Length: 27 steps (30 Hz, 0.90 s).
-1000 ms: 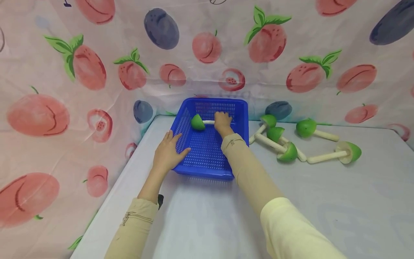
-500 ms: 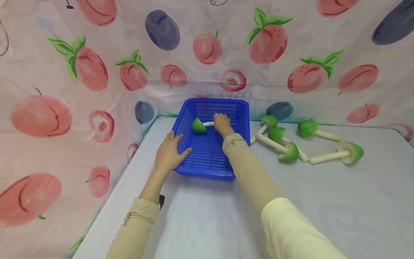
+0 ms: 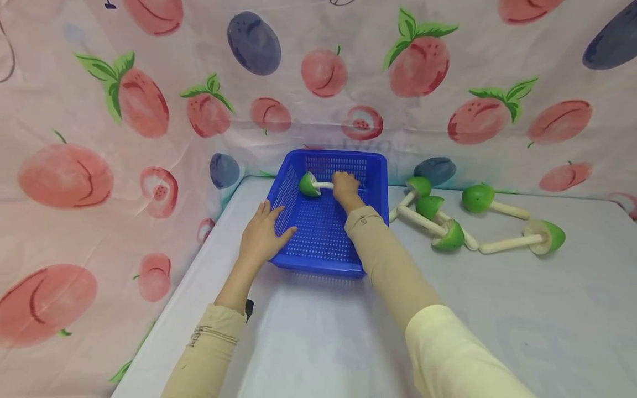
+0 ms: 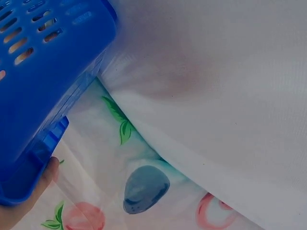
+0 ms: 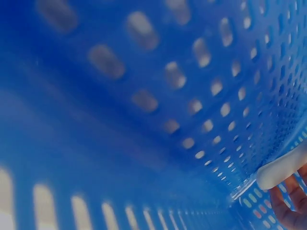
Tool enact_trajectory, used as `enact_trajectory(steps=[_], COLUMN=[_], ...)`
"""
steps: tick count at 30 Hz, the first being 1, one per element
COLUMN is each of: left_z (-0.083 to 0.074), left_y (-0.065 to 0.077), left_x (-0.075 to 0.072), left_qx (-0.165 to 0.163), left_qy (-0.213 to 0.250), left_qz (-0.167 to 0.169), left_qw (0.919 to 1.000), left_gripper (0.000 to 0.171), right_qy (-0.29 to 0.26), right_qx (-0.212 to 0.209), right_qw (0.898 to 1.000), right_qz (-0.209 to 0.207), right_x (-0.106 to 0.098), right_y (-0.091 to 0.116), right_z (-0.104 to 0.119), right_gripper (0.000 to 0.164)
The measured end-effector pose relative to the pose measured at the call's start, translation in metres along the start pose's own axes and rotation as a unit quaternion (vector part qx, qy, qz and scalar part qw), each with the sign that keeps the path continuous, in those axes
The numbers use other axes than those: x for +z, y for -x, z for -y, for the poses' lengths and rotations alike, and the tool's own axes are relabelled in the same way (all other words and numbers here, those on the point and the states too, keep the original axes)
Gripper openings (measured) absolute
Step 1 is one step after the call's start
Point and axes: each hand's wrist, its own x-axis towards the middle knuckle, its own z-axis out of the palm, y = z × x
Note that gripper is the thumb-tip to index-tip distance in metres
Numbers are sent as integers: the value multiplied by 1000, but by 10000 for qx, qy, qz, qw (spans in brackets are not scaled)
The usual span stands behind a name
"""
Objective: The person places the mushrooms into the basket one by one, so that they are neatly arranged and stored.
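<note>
A blue perforated plastic basket (image 3: 318,268) stands on the white table near the back. My left hand (image 3: 260,235) holds its left rim, with the thumb over the inner side; in the left wrist view a finger (image 4: 50,167) lies along the outside of the rim. Inside the basket, toward the back, my right hand (image 3: 345,185) grips the pale stem of a green-capped toy mushroom (image 3: 309,185). Its cap points left and shows part of the underside. The stem's end (image 5: 273,175) and fingers below it appear in the right wrist view.
Several more green-capped toy mushrooms lie right of the basket. Some overlap in a cluster, with one mushroom (image 3: 450,237) in front; another mushroom (image 3: 544,237) lies farther right. A fruit-print cloth (image 3: 323,127) hangs behind and along the left side of the table (image 3: 308,342).
The mushroom's cap has turned slightly, now showing its pale underside edge. The right hand stays on the stem, and the left hand stays at the rim. The head view has shifted a little.
</note>
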Motion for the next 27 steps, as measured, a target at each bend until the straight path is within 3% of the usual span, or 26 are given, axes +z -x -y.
enact_trajectory(steps=[6, 13, 16, 20, 21, 24, 27], left_z=[1, 2, 2, 2, 2, 2, 2], left_y=[0, -1, -1, -3, -4, -4, -2], left_x=[-1, -1, -2, -2, -3, -3, -2], left_qx=[41, 59, 42, 20, 18, 15, -8], left_qy=[39, 38, 30, -51, -73, -105, -106], left_qz=[-40, -6, 35, 63, 77, 89, 143], left_qw=[10000, 10000, 10000, 10000, 9999, 9999, 9998], left_gripper=[64, 64, 64, 64, 64, 64, 64], right_qy=[-253, -1038, -1855, -2914, -3152, -3696, -4501], right_qx=[15, -110, -305, -563, -639, -675, -607], right_qw=[9995, 9940, 9796, 9484, 9404, 9208, 8878], right_qz=[-187, -330, -707, -1118, -1106, -1046, -743], right_x=[-3, -15, 4, 26, 20, -29, -73], right_y=[-2, -5, -43, -99, -98, -44, 8], right_z=[3, 7, -7, -22, -21, 6, 32], right_gripper=[13, 28, 28, 28, 30, 27, 28])
